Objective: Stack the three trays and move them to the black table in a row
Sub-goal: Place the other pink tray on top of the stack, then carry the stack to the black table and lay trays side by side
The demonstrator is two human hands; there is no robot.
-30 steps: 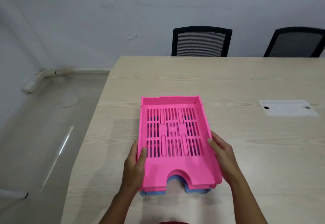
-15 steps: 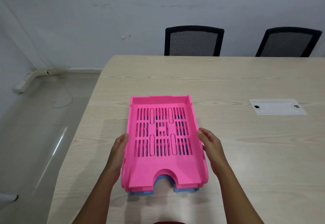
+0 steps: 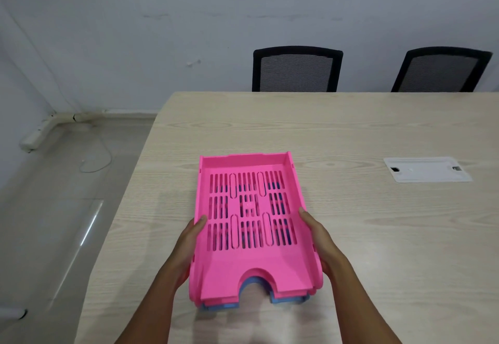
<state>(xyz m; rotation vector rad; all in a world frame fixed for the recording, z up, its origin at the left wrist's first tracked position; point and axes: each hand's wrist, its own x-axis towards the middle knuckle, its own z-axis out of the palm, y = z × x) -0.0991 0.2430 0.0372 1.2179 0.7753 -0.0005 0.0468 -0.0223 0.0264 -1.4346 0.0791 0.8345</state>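
My left hand (image 3: 189,246) is pressed on the left wall of the tray stack (image 3: 251,225), my right hand (image 3: 320,241) on the right wall, thumbs hooked over the rims, so both hands are clamped on the stack from opposite sides. Gripping mid-length like that balances the load and stops the nested trays sliding apart, I'd say. On top is the pink tray (image 3: 247,270), slotted floor facing up. A second pink edge peeks out just under it at the near end, and below that the blue tray (image 3: 286,300) shows at the front lip and through the slots. So the stacking looks done to me. The stack sits at the near-left part of the pale wooden bench (image 3: 378,235); whether it's just lifted or resting there, I can't tell. A white cable hatch (image 3: 426,169) is set in the bench, well off to the right. Two black mesh chairs (image 3: 297,69) stand at the far edge. No black table in view, so the carry is ahead of me, and I'll need a level hold to keep the three nested.
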